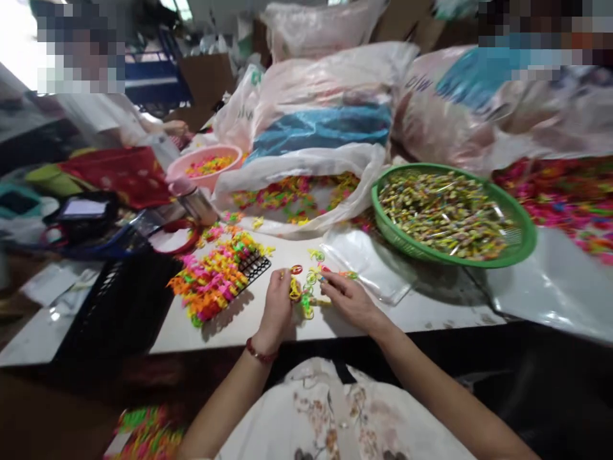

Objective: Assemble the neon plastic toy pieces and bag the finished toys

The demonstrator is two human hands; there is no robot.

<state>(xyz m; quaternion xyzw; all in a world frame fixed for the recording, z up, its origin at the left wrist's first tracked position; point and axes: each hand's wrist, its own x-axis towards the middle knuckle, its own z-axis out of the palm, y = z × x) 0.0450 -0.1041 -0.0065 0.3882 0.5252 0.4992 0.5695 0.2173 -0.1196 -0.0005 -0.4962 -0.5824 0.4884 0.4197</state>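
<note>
Near the front of the white table (364, 319), my left hand (278, 303) is closed round a few small yellow plastic pieces (294, 291), which look ring-shaped. My right hand (352, 299) reaches in from the other side, thumb and fingers pinched together; what sits at the fingertips is too small to make out. Between the hands lie loose green and yellow plastic pieces (307, 308), with a red ring (297, 269) just beyond. Left of my left hand stands a black grid rack (257, 266), mostly covered by rows of orange, pink and yellow plastic pieces (211, 281).
A green basket (525, 246) of wrapped sticks stands at the right. Behind are an opened white sack (306, 156) of coloured pieces and a pink bowl (234, 155). Clear plastic bags (368, 262) lie beside my right hand. A person (103, 115) is at the far left.
</note>
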